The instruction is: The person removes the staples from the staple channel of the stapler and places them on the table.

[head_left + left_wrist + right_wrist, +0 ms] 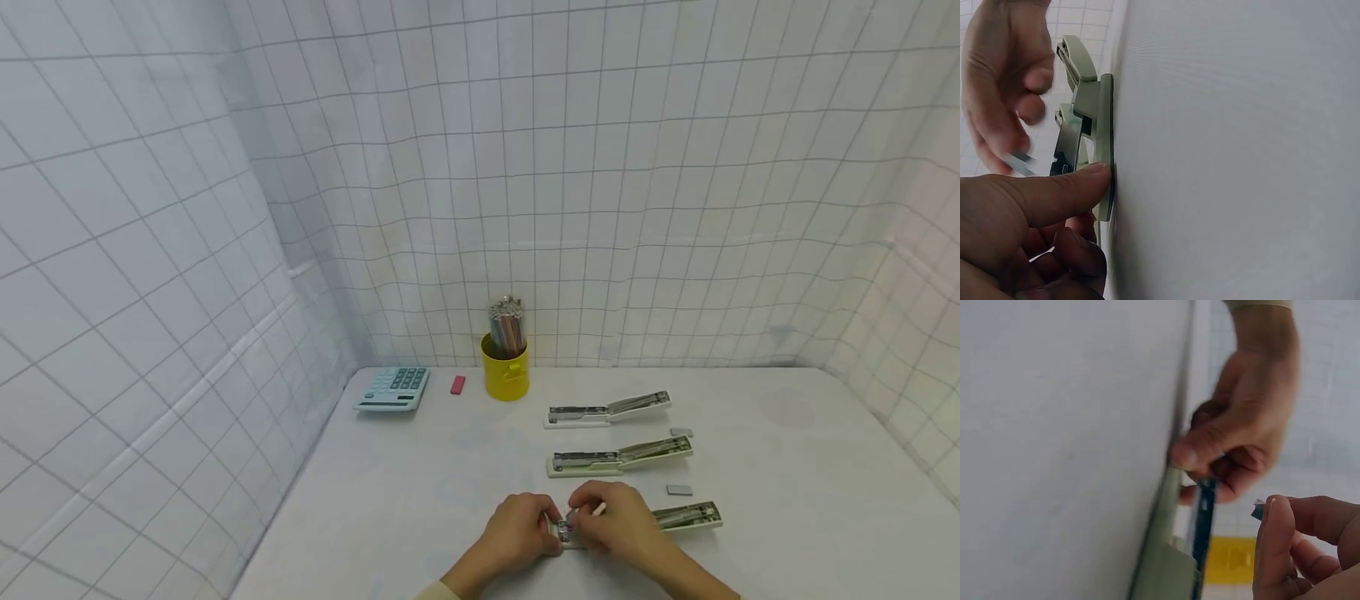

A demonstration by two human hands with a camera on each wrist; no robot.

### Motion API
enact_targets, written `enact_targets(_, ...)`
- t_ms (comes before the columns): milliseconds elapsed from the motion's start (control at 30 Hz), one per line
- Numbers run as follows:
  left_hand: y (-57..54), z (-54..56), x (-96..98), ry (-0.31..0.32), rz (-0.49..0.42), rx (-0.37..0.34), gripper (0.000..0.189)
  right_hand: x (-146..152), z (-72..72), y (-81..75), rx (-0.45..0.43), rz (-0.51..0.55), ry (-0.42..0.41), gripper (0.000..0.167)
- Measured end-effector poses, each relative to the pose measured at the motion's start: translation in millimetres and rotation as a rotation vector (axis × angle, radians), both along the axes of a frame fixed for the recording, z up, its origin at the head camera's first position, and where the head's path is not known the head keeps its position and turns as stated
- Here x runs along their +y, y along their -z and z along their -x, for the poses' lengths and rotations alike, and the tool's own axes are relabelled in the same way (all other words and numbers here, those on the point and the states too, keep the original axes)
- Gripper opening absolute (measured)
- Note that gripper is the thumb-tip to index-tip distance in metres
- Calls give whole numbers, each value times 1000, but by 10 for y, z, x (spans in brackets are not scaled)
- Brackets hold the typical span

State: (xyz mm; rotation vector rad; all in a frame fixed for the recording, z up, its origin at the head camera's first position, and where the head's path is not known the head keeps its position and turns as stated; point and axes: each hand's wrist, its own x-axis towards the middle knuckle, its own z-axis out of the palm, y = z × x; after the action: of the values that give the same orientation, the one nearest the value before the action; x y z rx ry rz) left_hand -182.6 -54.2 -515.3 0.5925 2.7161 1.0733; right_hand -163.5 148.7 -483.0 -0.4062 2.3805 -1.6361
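An opened pale green stapler [686,517] lies nearest me on the table, its top arm swung back to the right. My left hand [517,532] grips the front end of its base, the thumb [1079,187] along the side in the left wrist view. Between thumb and fingertips my right hand [622,521] pinches a short strip of staples [1019,164], held just above the stapler's open magazine [1067,147]. In the right wrist view the strip's end [1258,510] pokes out from the fingertips, apart from the magazine.
Two more opened staplers, a green one [588,462] and a white one [577,417], lie in a row behind. Grey staple strips [678,490] rest beside them. Farther back stand a yellow cup [506,383] of pencils, a pink eraser [457,385] and a calculator [392,389].
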Motion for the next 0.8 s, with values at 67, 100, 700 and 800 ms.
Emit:
enact_targets(67, -7, -5, 8, 2, 0, -15, 22, 224, -41, -92, -70, 88, 42, 31)
enact_targets(100, -11, -8, 11, 3, 2, -23, 22, 360, -70, -139, -104, 114, 60, 36)
enact_targets(700, -5, 4, 9, -13, 9, -69, 21, 1511, -306, 325, -260, -193, -20, 13)
enact_targets(800, -25, 7, 7, -15, 4, -77, 21, 1484, -294, 335, -217, -310, 3, 11)
